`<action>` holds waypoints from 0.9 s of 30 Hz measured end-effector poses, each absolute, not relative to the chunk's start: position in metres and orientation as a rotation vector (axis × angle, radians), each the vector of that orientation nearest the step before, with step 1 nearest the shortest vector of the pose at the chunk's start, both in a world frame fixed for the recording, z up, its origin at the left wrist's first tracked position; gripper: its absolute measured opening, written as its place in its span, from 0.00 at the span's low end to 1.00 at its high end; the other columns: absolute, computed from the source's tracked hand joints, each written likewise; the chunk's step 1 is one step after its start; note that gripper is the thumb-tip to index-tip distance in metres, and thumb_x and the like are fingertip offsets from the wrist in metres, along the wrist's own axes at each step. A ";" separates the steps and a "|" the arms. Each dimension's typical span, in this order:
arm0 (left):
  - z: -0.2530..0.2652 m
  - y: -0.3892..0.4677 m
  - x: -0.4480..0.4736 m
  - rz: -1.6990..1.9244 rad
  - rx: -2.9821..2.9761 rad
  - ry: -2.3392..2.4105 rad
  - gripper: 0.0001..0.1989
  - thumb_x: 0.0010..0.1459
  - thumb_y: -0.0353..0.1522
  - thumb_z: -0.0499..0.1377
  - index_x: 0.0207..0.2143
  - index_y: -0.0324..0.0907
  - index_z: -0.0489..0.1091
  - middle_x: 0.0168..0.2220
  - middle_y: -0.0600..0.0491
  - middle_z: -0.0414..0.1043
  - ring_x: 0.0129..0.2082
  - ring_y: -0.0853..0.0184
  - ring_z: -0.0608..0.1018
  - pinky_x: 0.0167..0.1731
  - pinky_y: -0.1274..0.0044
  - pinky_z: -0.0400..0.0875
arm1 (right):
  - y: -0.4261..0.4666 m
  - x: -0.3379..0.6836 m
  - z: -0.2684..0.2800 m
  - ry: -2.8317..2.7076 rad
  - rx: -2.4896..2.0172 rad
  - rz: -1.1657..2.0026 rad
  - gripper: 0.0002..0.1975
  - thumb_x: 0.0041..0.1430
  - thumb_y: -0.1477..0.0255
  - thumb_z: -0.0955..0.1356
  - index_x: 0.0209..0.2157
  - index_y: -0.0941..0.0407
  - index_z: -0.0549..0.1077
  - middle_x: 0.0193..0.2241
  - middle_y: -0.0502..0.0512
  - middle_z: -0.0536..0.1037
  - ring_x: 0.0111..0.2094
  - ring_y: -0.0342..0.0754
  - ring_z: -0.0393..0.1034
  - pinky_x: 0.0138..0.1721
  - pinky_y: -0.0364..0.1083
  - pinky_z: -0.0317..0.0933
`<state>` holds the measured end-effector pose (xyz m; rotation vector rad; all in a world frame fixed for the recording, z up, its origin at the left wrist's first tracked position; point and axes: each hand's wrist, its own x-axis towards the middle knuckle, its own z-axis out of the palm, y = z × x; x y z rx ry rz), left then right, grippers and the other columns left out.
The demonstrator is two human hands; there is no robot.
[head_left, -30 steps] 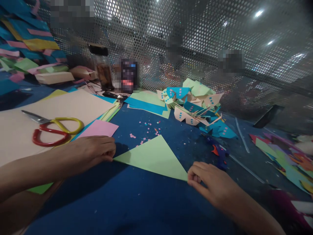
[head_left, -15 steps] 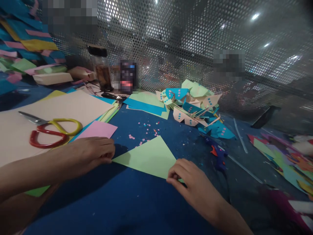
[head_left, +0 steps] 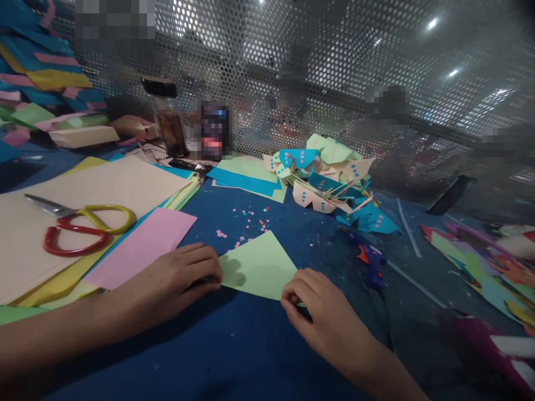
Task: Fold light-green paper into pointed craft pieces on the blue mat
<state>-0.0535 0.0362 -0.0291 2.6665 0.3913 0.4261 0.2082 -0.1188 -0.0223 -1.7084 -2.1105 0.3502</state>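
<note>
A light green sheet of paper (head_left: 259, 264), folded into a triangle, lies on the blue tabletop with its point towards the back. My left hand (head_left: 190, 273) covers its left corner, the fingers bent together on the paper's edge. At the right corner my right hand (head_left: 313, 306) is closed in a pinch on the paper, the thumb and forefinger curled round. Both corners are hidden by the fingers. A pink sheet of paper (head_left: 146, 242) is just behind my left forearm.
Red-and-yellow scissors (head_left: 90, 220) rest on large paper sheets (head_left: 104, 186) at left. Tiny paper bits (head_left: 251, 223) are scattered behind the triangle. Folded paper boats (head_left: 330, 178) are piled at the back. A blue glue gun (head_left: 370, 259) lies at right, near coloured scraps (head_left: 489, 267).
My left hand has slid right along the green paper, from its left tip inward, uncovering more of the pink sheet. My right hand stays at the right corner. The view has shifted slightly.
</note>
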 end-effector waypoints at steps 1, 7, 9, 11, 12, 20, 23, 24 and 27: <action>-0.029 0.034 -0.051 0.446 2.670 0.381 0.08 0.68 0.29 0.52 0.37 0.41 0.69 0.36 0.52 0.70 0.37 0.68 0.72 0.36 0.76 0.65 | -0.119 0.208 -0.022 -2.110 -1.707 0.345 0.05 0.63 0.79 0.66 0.33 0.55 0.69 0.33 0.50 0.73 0.37 0.47 0.65 0.39 0.47 0.56; -0.027 0.025 -0.033 0.519 2.724 0.337 0.09 0.68 0.29 0.53 0.33 0.41 0.69 0.32 0.54 0.70 0.33 0.68 0.70 0.34 0.75 0.64 | -0.116 0.203 -0.026 -2.114 -1.704 0.307 0.04 0.64 0.76 0.66 0.34 0.55 0.69 0.34 0.51 0.73 0.38 0.48 0.65 0.39 0.48 0.55; -0.028 0.023 -0.028 0.541 2.725 0.343 0.09 0.68 0.29 0.53 0.33 0.41 0.69 0.32 0.54 0.70 0.33 0.67 0.70 0.34 0.75 0.63 | -0.115 0.202 -0.028 -2.116 -1.705 0.297 0.04 0.65 0.76 0.67 0.34 0.55 0.69 0.34 0.50 0.73 0.38 0.48 0.65 0.40 0.48 0.55; -0.029 0.021 -0.026 0.553 2.712 0.356 0.09 0.68 0.29 0.53 0.33 0.41 0.69 0.32 0.54 0.71 0.33 0.67 0.70 0.34 0.75 0.63 | -0.115 0.202 -0.029 -2.117 -1.709 0.290 0.04 0.65 0.75 0.67 0.34 0.55 0.69 0.34 0.50 0.73 0.38 0.48 0.65 0.40 0.48 0.55; -0.030 0.021 -0.026 0.553 2.703 0.361 0.09 0.67 0.29 0.53 0.33 0.41 0.69 0.32 0.54 0.71 0.33 0.67 0.70 0.34 0.75 0.63 | -0.115 0.202 -0.029 -2.120 -1.709 0.285 0.05 0.65 0.75 0.67 0.33 0.55 0.69 0.34 0.51 0.73 0.37 0.48 0.65 0.40 0.48 0.55; -0.033 0.020 -0.024 0.534 2.627 0.418 0.10 0.67 0.29 0.54 0.31 0.41 0.68 0.29 0.54 0.70 0.32 0.67 0.69 0.34 0.75 0.62 | -0.114 0.201 -0.027 -2.123 -1.742 0.277 0.05 0.66 0.74 0.66 0.33 0.55 0.69 0.33 0.51 0.73 0.36 0.49 0.65 0.39 0.48 0.55; -0.032 0.019 -0.024 0.532 2.624 0.408 0.10 0.68 0.29 0.53 0.31 0.41 0.67 0.29 0.54 0.70 0.32 0.67 0.69 0.34 0.75 0.62 | -0.114 0.201 -0.027 -2.094 -1.768 0.280 0.06 0.66 0.74 0.67 0.32 0.55 0.69 0.33 0.50 0.73 0.36 0.48 0.65 0.39 0.48 0.55; -0.032 0.019 -0.024 0.532 2.625 0.405 0.10 0.68 0.29 0.53 0.31 0.40 0.67 0.29 0.54 0.70 0.32 0.67 0.68 0.34 0.75 0.62 | -0.114 0.201 -0.027 -2.082 -1.777 0.281 0.06 0.66 0.73 0.67 0.32 0.55 0.69 0.32 0.50 0.73 0.35 0.48 0.65 0.38 0.48 0.54; -0.031 0.019 -0.024 0.530 2.625 0.415 0.11 0.68 0.29 0.52 0.31 0.40 0.67 0.30 0.54 0.70 0.32 0.67 0.68 0.34 0.74 0.62 | -0.115 0.202 -0.027 -2.055 -1.808 0.280 0.06 0.65 0.73 0.67 0.31 0.54 0.69 0.32 0.49 0.74 0.35 0.48 0.65 0.37 0.48 0.53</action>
